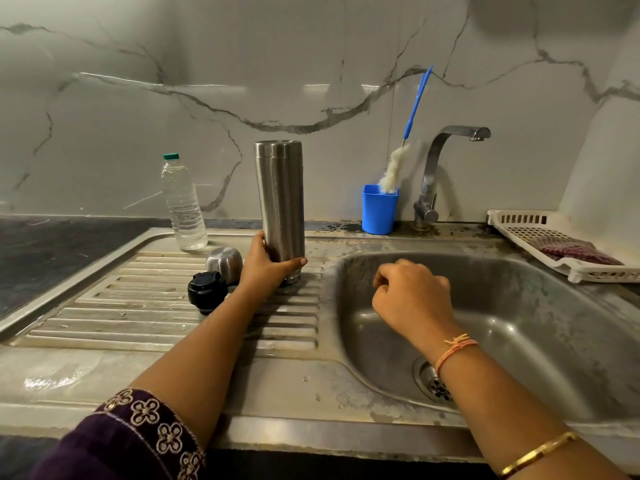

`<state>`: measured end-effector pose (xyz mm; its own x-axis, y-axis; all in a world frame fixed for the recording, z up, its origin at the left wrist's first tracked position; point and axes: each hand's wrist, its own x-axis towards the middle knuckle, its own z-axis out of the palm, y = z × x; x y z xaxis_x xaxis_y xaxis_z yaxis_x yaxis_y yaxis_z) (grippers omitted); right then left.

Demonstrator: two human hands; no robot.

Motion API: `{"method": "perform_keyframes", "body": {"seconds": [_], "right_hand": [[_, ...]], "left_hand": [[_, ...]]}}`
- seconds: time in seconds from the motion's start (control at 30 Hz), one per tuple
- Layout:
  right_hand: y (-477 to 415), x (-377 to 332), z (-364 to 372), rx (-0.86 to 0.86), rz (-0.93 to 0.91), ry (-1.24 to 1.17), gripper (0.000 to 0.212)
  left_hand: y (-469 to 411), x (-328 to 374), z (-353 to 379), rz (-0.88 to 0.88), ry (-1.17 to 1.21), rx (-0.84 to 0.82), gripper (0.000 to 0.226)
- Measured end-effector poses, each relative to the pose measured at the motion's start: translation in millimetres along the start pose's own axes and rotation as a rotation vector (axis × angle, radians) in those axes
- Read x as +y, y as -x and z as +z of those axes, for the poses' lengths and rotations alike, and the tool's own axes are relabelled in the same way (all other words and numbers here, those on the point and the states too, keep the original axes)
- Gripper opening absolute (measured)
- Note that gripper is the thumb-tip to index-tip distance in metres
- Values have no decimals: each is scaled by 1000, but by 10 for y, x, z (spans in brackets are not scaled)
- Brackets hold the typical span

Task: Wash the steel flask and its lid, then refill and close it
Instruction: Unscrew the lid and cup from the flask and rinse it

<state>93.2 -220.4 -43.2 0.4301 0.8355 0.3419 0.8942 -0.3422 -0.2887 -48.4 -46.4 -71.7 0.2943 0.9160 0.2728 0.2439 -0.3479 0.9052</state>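
You have one steel flask (280, 202) in front of you. There are two closure pieces: one black lid (207, 291) and one steel cap (224, 260). You see one plastic water bottle (183, 206), with one green top. There is one blue cup (379, 209) and one bottle brush (408, 133). Count one tap (446, 168), one sink basin (554, 323), one drain (434, 382) and one ribbed draining board (104, 306). There is one white tray (519, 216) and one dark red cloth (581, 252). Two hands are yours: one left hand (266, 261), one right hand (412, 292). Your right arm carries two bands: one orange thread (453, 351) and one gold bangle (540, 452).
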Motion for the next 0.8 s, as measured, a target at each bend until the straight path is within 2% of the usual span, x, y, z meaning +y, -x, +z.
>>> {"method": "perform_keyframes", "body": {"seconds": [0.23,0.5,0.67,0.8], "right_hand": [[-2,8,4,2,-5,6,17],[-10,4,3,3,0,24,17],[-9,21,-1,-1,5,28,18],[-12,42,5,0,11,33,20]], "left_hand": [[16,21,8,-8,7,-4,89],[94,57,16,-19,40,-1,116],[218,143,22,-87,-64,61,136],[439,257,28,-186,-107,146,131]]}}
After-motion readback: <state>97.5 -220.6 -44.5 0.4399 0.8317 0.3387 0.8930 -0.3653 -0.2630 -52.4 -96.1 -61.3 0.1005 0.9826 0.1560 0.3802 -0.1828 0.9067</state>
